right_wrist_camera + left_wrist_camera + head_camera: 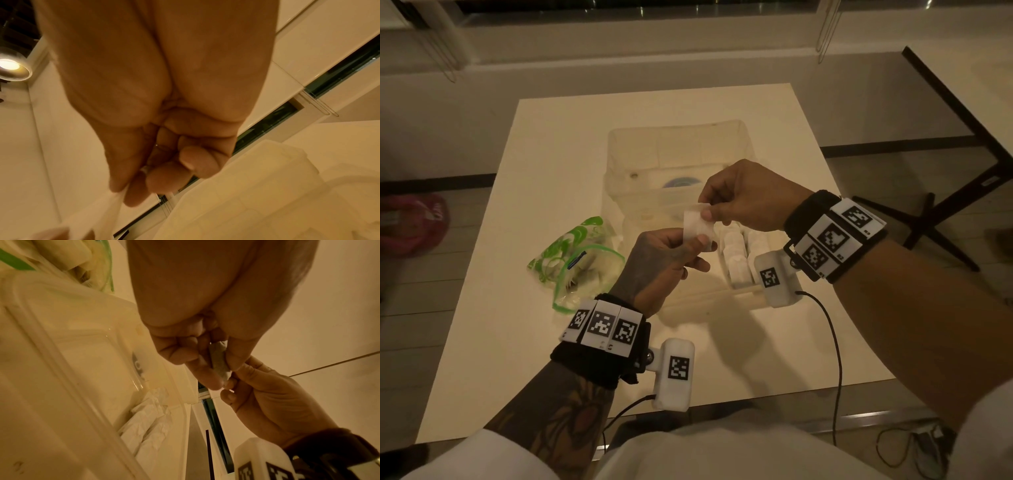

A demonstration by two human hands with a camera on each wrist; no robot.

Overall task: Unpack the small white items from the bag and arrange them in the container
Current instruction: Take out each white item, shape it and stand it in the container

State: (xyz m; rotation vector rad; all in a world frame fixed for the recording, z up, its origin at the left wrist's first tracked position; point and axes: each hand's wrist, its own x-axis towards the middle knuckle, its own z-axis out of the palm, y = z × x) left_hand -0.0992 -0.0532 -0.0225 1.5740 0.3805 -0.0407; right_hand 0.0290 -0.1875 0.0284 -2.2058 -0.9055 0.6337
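Both hands hold one small white packet [697, 226] in the air above the clear plastic container [616, 171]. My left hand [681, 248] grips its lower end between thumb and fingers; my right hand [710, 209] pinches its top edge. In the left wrist view the packet [219, 365] shows edge-on between the left hand [218, 365] and the right hand [232, 381]. The right wrist view shows the right hand [123, 190] pinching the packet [111, 209]. Several white packets [738, 255] stand in the container's near right part. The green-printed zip bag [575, 260] lies to the container's left.
The white table [517, 342] carries the container and bag. A dark-framed table [962, 113] stands at the right, and a red bag [412, 222] lies on the floor at the left. Cables [832, 342] hang from the wrist cameras over the table's near edge.
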